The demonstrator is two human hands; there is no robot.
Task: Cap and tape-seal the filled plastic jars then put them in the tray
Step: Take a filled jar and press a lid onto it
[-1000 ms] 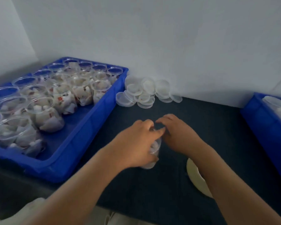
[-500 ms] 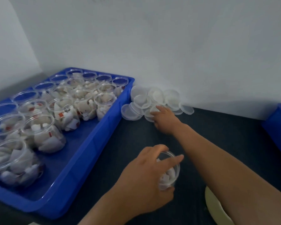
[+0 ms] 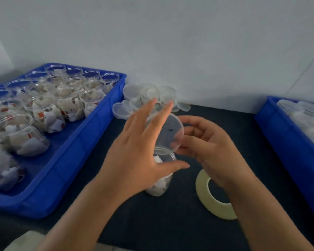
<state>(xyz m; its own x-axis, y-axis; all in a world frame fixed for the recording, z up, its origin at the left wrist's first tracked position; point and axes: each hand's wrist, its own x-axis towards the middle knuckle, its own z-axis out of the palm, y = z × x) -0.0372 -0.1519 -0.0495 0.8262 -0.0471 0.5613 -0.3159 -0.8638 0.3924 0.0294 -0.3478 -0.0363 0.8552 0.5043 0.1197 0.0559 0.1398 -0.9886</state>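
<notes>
Jar (image 3: 159,182): upright on dark mat, between trays, uncapped.
Left hand (image 3: 134,153): fingers spread, thumb against jar side; likely steadying it.
Right hand (image 3: 205,149): pinching clear lid (image 3: 168,133), tilted just above jar mouth, ready for seating.
Tape roll (image 3: 209,198): flat beside jar, handy for sealing.

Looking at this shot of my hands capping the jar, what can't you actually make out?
Head view only:
- Jar: the left hand covers most of it.
- Tape roll: the right hand and forearm hide its far side.
- Right bin: cut off by the frame edge, contents blurred.
- Lid: seated or not, unclear.
</notes>
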